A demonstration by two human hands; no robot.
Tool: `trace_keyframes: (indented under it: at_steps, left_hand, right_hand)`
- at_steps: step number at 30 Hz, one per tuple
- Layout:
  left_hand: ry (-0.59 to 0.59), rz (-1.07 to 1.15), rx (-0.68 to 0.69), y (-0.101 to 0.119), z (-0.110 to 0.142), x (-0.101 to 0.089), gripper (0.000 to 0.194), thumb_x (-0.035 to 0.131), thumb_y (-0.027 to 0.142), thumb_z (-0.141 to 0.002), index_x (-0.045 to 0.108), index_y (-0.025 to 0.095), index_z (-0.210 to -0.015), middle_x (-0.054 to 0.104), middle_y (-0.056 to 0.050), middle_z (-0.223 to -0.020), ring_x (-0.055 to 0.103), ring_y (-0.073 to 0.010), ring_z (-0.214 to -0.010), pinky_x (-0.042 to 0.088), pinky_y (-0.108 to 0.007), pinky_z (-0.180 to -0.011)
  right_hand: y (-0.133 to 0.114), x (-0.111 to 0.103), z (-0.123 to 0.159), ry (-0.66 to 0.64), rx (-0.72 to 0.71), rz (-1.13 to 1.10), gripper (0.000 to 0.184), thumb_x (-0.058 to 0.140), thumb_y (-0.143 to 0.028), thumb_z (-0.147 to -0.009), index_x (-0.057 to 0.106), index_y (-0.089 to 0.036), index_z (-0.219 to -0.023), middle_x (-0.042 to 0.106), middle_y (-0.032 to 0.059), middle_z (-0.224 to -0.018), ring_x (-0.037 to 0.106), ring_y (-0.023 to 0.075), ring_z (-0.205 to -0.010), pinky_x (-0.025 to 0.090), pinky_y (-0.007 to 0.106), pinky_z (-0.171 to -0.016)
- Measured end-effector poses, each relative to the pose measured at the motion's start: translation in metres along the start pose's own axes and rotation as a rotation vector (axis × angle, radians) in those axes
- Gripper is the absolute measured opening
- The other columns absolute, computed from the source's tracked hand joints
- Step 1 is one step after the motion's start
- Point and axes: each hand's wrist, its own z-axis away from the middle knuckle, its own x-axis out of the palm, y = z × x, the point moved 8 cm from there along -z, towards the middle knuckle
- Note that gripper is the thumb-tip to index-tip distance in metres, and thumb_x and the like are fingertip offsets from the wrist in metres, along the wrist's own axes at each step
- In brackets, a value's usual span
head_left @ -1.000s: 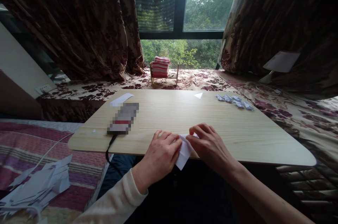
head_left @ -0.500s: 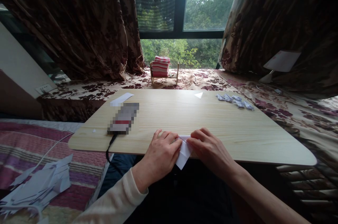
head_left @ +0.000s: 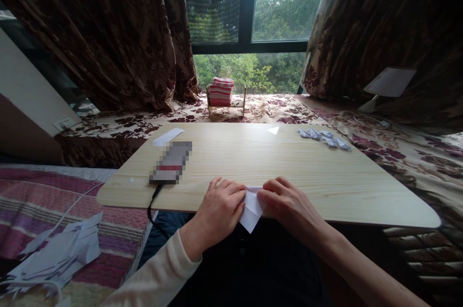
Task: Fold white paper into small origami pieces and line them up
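We found the right hand (head_left: 292,203) lowered since the earlier frame; it and the left hand (head_left: 217,213) pinched the part-folded paper (head_left: 252,211) at the table's (head_left: 231,155) near edge. Folded pieces (head_left: 314,134) appeared finished; loose sheets (head_left: 65,254) seemed unworked.

Two hands (head_left: 220,211) (head_left: 290,202), one held paper (head_left: 252,210), one table (head_left: 249,160), one lamp (head_left: 391,81).

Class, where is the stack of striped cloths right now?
In the head view, the striped cloths sit beyond the table, in a small stand before the window.
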Motion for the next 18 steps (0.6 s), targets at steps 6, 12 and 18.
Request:
trace_keyframes:
  at_steps: [6,12,18]
  left_hand:
    - [-0.012,0.000,-0.008,0.0003,-0.0009,-0.0001,0.024,0.046,0.020,-0.091,0.061,0.021,-0.109,0.065,-0.004,-0.118,0.053,-0.0219,-0.112,0.024,-0.049,-0.106]
    - [-0.012,-0.010,-0.006,0.0004,-0.0011,0.0000,0.022,0.046,0.020,-0.091,0.062,0.021,-0.106,0.065,-0.004,-0.118,0.053,-0.0216,-0.112,0.024,-0.050,-0.106]
    - [-0.015,-0.017,-0.002,0.0014,-0.0025,-0.0012,0.023,0.045,0.019,-0.091,0.062,0.021,-0.106,0.065,-0.004,-0.118,0.054,-0.0215,-0.111,0.024,-0.050,-0.106]
  right_hand:
    - [0.0010,0.0005,0.0003,-0.020,-0.028,-0.002,0.007,0.062,-0.013,-0.085,0.063,-0.017,-0.080,0.061,0.0058,-0.083,0.049,0.0187,-0.078,0.045,0.028,-0.065]
    - [-0.0001,-0.0017,0.0028,-0.017,-0.048,-0.012,0.008,0.060,-0.012,-0.085,0.064,-0.018,-0.083,0.061,0.0054,-0.084,0.049,0.0185,-0.079,0.044,0.028,-0.066]
    - [0.0002,-0.0010,0.0018,-0.023,-0.033,-0.012,0.012,0.058,-0.013,-0.087,0.063,-0.019,-0.079,0.061,0.0047,-0.083,0.049,0.0178,-0.078,0.044,0.027,-0.066]
